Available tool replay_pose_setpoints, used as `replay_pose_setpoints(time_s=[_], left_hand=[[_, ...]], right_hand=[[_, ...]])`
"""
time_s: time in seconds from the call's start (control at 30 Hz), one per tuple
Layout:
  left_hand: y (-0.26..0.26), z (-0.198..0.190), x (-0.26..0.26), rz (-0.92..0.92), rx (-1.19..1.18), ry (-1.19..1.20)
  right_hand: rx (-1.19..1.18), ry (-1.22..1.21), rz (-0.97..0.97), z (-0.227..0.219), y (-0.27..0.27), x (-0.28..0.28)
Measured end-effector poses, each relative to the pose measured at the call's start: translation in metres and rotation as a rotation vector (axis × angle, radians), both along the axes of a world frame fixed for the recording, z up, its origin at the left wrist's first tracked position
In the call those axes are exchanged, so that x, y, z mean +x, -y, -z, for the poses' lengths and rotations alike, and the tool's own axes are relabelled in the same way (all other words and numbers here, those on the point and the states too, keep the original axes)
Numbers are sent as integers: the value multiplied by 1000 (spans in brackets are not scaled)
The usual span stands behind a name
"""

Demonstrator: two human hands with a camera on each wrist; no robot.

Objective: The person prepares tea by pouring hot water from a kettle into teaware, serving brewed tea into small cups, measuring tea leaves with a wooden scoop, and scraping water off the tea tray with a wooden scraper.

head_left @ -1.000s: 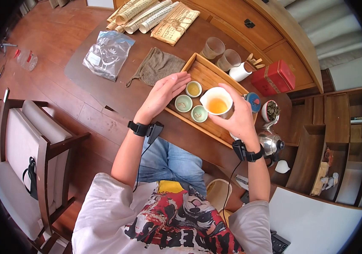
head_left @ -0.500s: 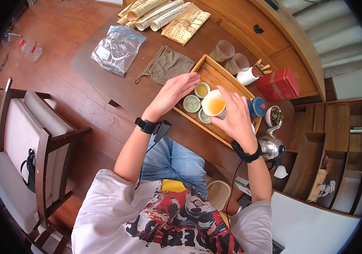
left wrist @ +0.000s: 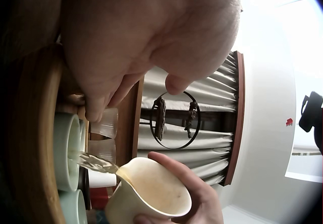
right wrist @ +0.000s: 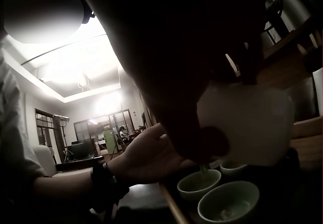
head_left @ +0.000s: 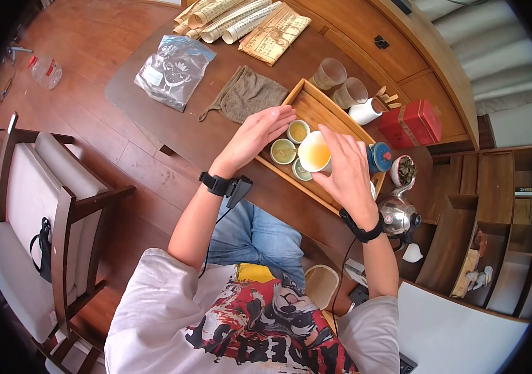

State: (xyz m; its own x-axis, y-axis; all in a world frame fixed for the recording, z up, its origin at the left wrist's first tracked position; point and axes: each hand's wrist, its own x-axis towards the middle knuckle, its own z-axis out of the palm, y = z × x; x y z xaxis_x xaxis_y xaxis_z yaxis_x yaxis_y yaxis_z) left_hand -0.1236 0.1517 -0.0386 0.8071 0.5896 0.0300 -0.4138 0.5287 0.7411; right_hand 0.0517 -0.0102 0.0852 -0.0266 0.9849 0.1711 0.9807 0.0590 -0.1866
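My right hand (head_left: 350, 171) grips a white pitcher (head_left: 314, 154) of amber tea, tilted over the tray. From its spout a stream of tea (left wrist: 98, 163) runs into a pale green cup (head_left: 283, 151), plainest in the left wrist view. Beyond that cup stands another teacup (head_left: 298, 130) holding yellow tea. A third cup (head_left: 302, 171), nearer my body, is partly covered by the pitcher in the head view. My left hand (head_left: 250, 140) is held at the tray's left side, fingers straight and together, palm toward the cups, holding nothing.
The cups stand in a wooden tray (head_left: 316, 103). Behind it are glasses (head_left: 328, 73), a white holder (head_left: 365, 111) and a red tin (head_left: 410, 123). To the right are a blue-lidded jar (head_left: 379, 157), a bowl of leaves (head_left: 403, 170) and a steel kettle (head_left: 398, 215). A grey cloth (head_left: 247, 95) lies left.
My right hand has tipped the pitcher toward the left-hand cup, and tea now flows into it. That cup's contents have turned yellow. The left hand keeps its pose; the head view has shifted slightly.
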Motion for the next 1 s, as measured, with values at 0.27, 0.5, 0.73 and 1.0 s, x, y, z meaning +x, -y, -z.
replay_pose_setpoints(time_s=[0.27,0.5,0.73,1.0], left_hand=[[-1,3,0,17,-1,5],[-1,1,0,15,8,1],[0,1,0,1,14,8],[0,0,-1,5,11,8]], right_hand=[[62,-241,130,6,7,6],[76,-448,232,-2,24,19],[25,-238,210,-9,38,27],[-33,-125,90,-1,40,27]])
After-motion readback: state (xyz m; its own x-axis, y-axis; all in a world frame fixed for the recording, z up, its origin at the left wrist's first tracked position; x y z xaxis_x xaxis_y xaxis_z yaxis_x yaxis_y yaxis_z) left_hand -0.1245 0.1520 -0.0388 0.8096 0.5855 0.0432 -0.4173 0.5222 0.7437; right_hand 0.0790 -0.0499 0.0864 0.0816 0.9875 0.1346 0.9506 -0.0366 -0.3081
